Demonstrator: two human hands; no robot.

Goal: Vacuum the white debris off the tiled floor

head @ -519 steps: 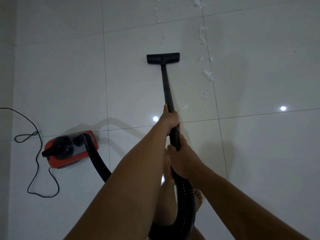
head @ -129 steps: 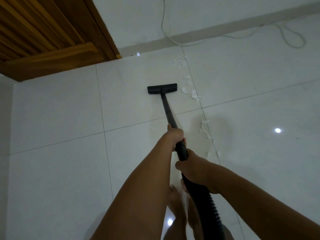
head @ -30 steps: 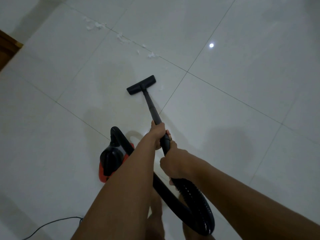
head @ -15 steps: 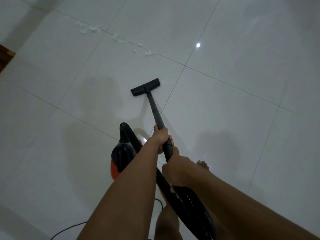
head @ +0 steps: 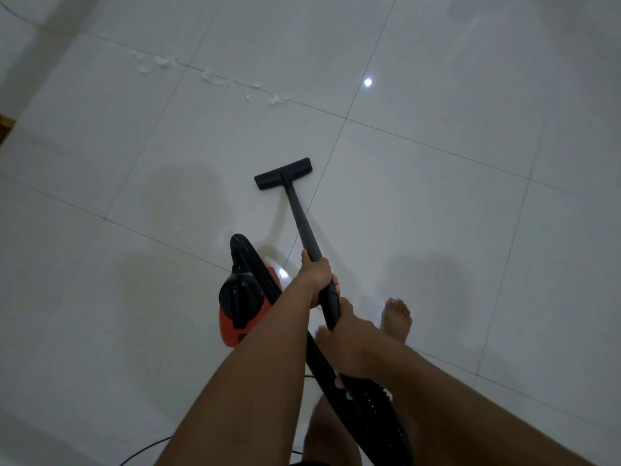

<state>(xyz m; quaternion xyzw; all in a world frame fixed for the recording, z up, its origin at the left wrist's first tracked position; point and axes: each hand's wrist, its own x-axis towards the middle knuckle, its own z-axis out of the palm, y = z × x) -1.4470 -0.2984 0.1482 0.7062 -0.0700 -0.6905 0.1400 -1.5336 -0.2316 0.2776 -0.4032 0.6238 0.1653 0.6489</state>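
Both hands hold the black vacuum wand (head: 302, 223). My left hand (head: 316, 275) grips it higher up, and my right hand (head: 349, 334) grips it lower, where the ribbed hose (head: 366, 412) begins. The flat black nozzle (head: 283, 173) rests on the white tiled floor (head: 437, 203). White debris (head: 215, 79) lies in a scattered line along a grout joint, well beyond the nozzle to the upper left and apart from it.
The red and black vacuum body (head: 240, 304) sits on the floor just left of my left forearm. A bare foot (head: 396, 317) stands to the right of the wand. A thin black cord (head: 144, 450) runs along the bottom. A wooden edge (head: 5, 124) shows at far left.
The view has shifted, so the debris line now sits farther from the nozzle. The nozzle has drawn back toward me, and the vacuum body and a bare foot have come into fuller view.
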